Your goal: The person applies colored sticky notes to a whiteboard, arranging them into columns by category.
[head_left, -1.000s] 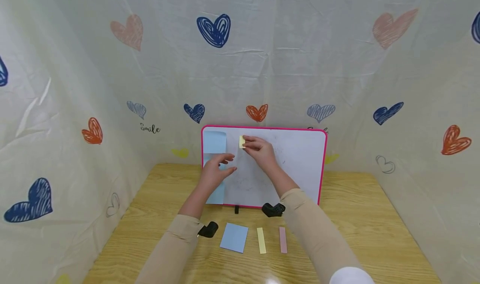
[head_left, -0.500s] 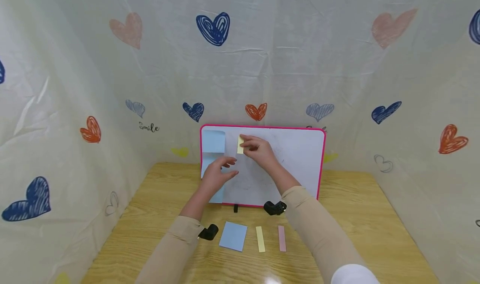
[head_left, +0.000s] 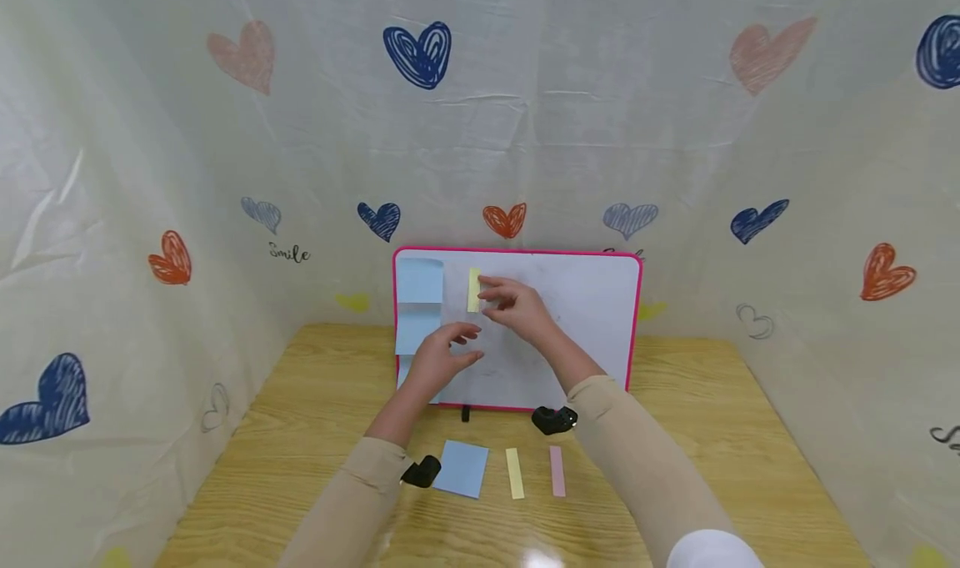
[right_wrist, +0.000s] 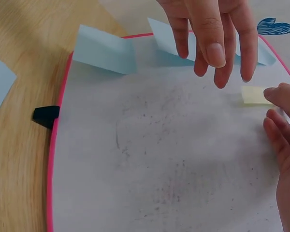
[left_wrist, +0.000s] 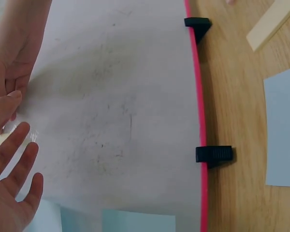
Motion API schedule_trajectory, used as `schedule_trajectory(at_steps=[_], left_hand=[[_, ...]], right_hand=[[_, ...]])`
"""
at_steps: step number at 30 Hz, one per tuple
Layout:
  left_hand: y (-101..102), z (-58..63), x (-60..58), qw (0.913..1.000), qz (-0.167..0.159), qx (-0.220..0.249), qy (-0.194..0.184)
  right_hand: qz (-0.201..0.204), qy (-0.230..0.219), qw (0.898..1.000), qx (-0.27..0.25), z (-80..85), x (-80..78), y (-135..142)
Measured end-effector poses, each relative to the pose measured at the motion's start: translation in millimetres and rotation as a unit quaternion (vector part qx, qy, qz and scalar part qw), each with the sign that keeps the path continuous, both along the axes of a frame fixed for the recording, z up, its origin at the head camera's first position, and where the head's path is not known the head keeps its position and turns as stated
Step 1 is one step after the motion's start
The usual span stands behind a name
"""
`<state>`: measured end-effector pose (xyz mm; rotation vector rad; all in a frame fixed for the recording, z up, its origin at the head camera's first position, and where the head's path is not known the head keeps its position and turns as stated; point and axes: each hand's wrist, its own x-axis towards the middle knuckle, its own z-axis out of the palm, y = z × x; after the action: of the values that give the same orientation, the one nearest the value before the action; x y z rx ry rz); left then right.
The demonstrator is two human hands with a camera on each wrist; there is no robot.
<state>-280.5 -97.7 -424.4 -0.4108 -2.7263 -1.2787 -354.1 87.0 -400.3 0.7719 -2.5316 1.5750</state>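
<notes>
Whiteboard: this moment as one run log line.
right hand: at yellow strip on whiteboard | left hand: below strip, holding nothing | blue notes: along whiteboard's left side | pink strip: table

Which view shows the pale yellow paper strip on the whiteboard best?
Head view: the pale yellow paper strip shows nearly full length beside the right hand. Right wrist view: one end, with that hand covering part. Left wrist view: only a small part, by the left hand.

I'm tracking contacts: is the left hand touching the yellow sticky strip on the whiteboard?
Apart. The head view shows a gap of whiteboard between the left hand and the yellow sticky strip above it.
</notes>
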Motion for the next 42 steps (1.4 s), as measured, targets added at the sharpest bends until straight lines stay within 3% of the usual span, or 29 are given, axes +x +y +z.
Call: schedule_trajectory(at_steps=[16, 22, 32, 42], left_hand=[[9, -31.1, 8.9, 0.9990, -0.040, -0.018, -0.001], [11, -44.0, 17.7, 0.9972, -0.069, -0.029, -0.002], [18, -75.2, 34.0, 0.9949, -0.096, -0.007, -0.030], [28, -97.4, 56.4, 0.9910, -0.116, -0.048, -0.046]], right_hand=[[0.028, -0.004, 1.000, 0.009, -46.5, 38.7, 34], [0.044, -0.015, 0.999, -0.002, -64.5, 59.0, 45], [0.043, -0.041, 0.998, 0.024, -101.4, 87.5, 55], [0.073, -0.066, 0.993, 0.059, -126.1, 119.2, 64]])
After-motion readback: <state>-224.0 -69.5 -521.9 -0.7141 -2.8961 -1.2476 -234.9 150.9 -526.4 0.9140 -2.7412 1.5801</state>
